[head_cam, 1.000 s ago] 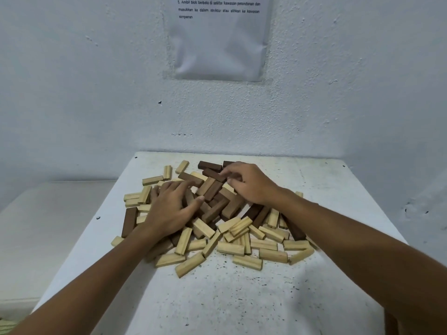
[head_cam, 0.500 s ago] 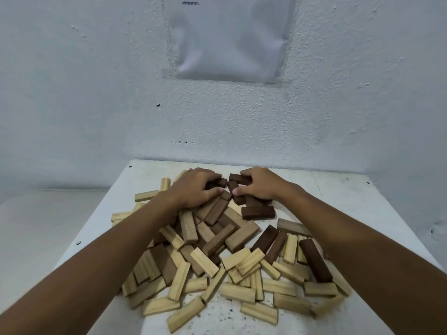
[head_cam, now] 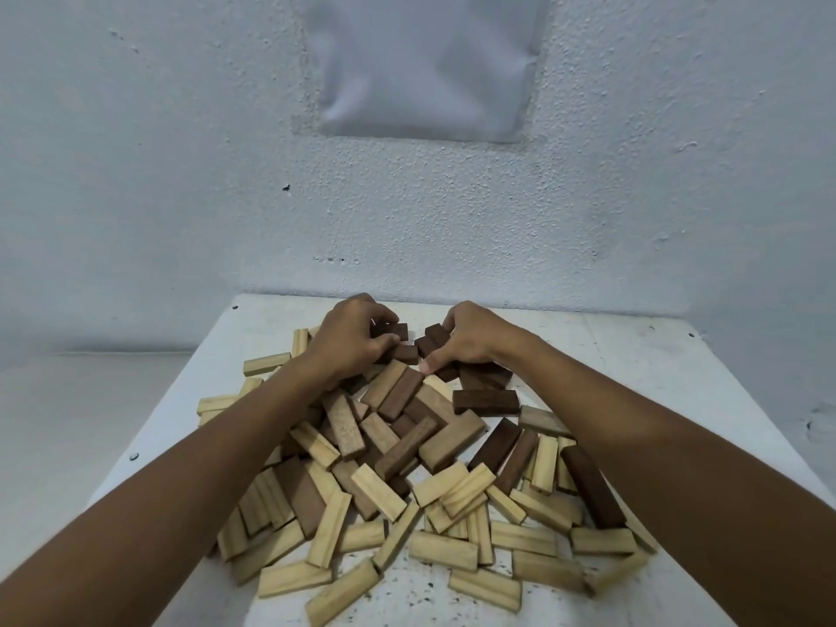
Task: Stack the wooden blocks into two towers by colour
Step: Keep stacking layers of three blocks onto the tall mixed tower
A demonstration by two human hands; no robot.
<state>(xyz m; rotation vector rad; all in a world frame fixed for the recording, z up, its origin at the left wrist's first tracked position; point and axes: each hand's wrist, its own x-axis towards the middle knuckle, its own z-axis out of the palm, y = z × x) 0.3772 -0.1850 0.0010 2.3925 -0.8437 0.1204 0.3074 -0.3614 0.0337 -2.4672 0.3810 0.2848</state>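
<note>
**Both hands in the far end of the block pile**

From the head camera we see both arms reaching forward over a white table (head_cam: pixel 633 364) to the far side of a loose heap of wooden blocks.

The left hand (head_cam: pixel 348 341) has its fingers curled down, and its fingertips and thumb pinch a dark brown block (head_cam: pixel 398 331) at the top of the heap. A second dark block (head_cam: pixel 404 353) lies just under that thumb, touching it or very nearly; we cannot tell which.

The right hand (head_cam: pixel 470 339) is curled as well. Its fingers close over another dark brown block (head_cam: pixel 435 333), while its thumb points down toward the pile. The two hands sit near each other, with the two held blocks almost end to end in the gap between them.

Just beside the right hand, on the near side, a dark block (head_cam: pixel 485 401) lies flat and apart from the grip. Nearer to us than both hands, mid-brown blocks (head_cam: pixel 452 438) cross one another in the centre of the heap. Nearer still, and out to the left of the left forearm, pale blocks (head_cam: pixel 445 550) lie scattered flat on the table. No tower stands; all blocks lie jumbled.

There are no containers. Behind the hands a rough white wall carries a sheet (head_cam: pixel 425 65) in a clear sleeve.
</note>
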